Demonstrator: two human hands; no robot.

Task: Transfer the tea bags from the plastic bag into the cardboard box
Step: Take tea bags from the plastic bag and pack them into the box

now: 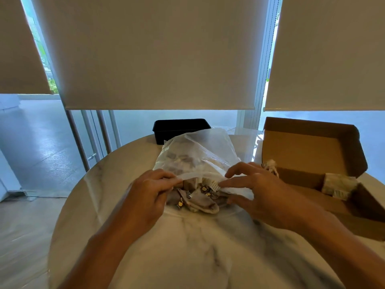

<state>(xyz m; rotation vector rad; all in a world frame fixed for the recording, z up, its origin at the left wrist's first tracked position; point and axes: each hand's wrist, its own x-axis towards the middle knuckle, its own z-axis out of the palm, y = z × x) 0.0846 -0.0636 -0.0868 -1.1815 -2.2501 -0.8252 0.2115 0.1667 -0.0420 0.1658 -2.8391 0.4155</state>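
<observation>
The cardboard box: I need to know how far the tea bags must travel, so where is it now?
In the head view the cardboard box lies open on the table's right side, beside the plastic bag and by the right hand.

Both hands at the plastic bag (pixel 198 151): left hand (pixel 145 199) pinches its mouth, right hand (pixel 258 192) spreads it; cardboard box (pixel 312 155) at three o'clock

Two bare forearms reach in from the bottom edge, with no sleeve showing on either. The left hand (pixel 143 202) and right hand (pixel 268 197) wear no gloves. No rings, watch or bracelet show on them.
</observation>
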